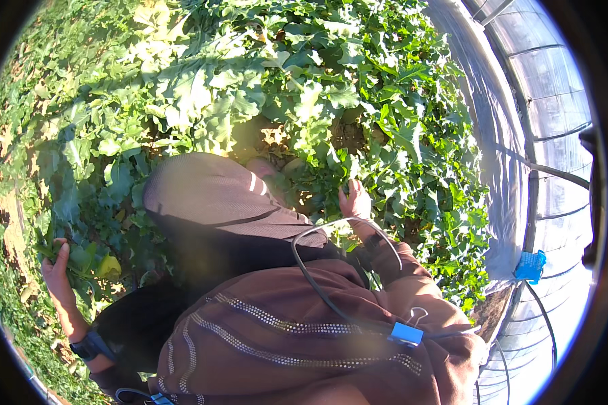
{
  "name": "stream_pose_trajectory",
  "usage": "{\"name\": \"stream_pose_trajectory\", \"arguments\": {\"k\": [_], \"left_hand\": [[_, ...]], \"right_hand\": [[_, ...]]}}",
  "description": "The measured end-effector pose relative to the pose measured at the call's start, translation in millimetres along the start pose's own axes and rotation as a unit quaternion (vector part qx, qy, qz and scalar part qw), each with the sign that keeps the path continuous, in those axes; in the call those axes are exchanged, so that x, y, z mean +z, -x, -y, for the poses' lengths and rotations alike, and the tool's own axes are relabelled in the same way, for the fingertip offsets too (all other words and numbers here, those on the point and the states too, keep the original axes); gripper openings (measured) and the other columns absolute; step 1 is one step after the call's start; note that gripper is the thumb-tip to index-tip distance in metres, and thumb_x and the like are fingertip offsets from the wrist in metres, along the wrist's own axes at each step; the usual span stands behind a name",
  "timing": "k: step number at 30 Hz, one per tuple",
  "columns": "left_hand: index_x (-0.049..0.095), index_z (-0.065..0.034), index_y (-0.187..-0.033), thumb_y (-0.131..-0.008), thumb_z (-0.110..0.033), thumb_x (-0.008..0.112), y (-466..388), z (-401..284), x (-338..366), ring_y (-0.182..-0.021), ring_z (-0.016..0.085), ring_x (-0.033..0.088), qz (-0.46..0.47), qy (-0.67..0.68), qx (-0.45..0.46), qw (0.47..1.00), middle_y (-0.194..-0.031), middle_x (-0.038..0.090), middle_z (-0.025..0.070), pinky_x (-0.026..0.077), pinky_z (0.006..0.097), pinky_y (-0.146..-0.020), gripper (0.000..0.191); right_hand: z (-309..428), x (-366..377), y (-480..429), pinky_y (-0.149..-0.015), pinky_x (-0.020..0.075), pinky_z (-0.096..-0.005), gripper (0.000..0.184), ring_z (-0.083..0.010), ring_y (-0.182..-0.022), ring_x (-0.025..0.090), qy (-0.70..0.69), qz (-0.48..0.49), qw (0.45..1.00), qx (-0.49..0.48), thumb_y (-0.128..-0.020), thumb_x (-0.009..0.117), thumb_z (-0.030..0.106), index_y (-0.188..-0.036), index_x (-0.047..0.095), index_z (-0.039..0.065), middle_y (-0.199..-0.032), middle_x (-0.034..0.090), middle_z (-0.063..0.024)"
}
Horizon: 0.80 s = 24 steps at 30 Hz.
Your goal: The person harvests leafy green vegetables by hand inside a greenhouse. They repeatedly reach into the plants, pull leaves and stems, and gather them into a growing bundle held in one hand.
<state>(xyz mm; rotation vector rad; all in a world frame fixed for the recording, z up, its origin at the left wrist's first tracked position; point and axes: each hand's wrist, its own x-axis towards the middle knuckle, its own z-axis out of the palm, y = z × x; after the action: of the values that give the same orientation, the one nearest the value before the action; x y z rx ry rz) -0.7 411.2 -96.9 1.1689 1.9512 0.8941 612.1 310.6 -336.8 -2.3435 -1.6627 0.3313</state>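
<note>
My left hand [58, 268] is out at the far left, its thumb and fingers around a bunch of leafy greens [83, 258]. One leaf [109, 267] near the bunch is yellow. A dark watch-like band [92, 346] circles that wrist. My right hand [355, 203] reaches in among the lobed green leaves [329, 177] to the right of my bent knee [182, 177]. Its fingertips are partly hidden by foliage, so I cannot tell whether they grip a stem.
Dense leafy plants [223, 86] fill the ground ahead and on both sides. Along the right runs a plastic-film greenhouse wall [557, 126] with hoops and a blue packet [530, 267]. A grey cable [304, 263], held by a blue binder clip [406, 334], loops across my right forearm.
</note>
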Motion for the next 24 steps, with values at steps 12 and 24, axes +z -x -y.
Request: {"name": "stream_pose_trajectory", "arguments": {"k": [12,24], "left_hand": [[0.061,-0.0058,-0.098,-0.083,-0.022,0.064,7,2,4,-0.077,0.009,0.051,0.004,0.016,-0.001,1.000,-0.085,0.055,-0.0013,0.041,0.0219,-0.071,0.022],[0.062,-0.0045,-0.098,-0.082,-0.022,0.064,4,7,5,-0.079,0.009,0.050,-0.006,-0.026,-0.002,1.000,-0.086,0.056,-0.0009,0.039,0.0222,-0.074,0.024]], "right_hand": [[45,-39,23,-0.075,0.0473,-0.0394,0.042,-0.0337,-0.088,0.054,-0.001,0.050,0.980,-0.191,-0.070,0.072,0.030,-0.096,0.055,0.001,-0.096,0.054,-0.0142],[-23,-17,-149,-0.072,0.0478,-0.0387,0.023,-0.0323,-0.077,0.061,-0.088,0.007,0.996,0.016,-0.085,0.052,0.023,-0.093,0.058,0.003,-0.084,0.062,-0.0184]]}}
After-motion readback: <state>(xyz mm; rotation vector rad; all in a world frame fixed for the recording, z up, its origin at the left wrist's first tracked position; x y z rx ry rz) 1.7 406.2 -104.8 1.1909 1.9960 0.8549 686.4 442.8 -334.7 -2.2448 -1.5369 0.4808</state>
